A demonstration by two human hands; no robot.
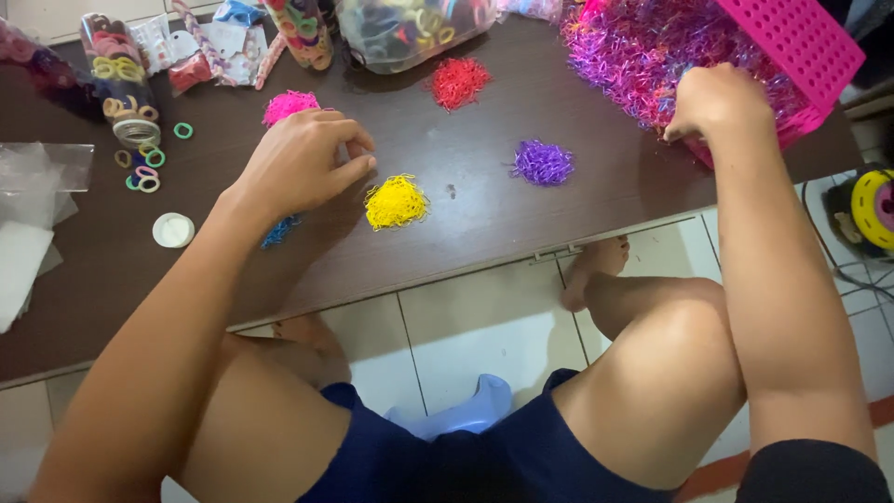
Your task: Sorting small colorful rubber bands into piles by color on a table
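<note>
Loosely curled, left hand point(303, 163) hovers among five sorted band piles point(396, 201); right hand's point(715, 102) grip unclear.

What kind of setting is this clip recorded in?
Probably a home work spot for sorting small elastic hair bands. A dark wooden table on a white tiled floor holds colour-sorted piles such as the yellow pile, a pink basket of mixed bands, and a clear jar of hair ties.
</note>
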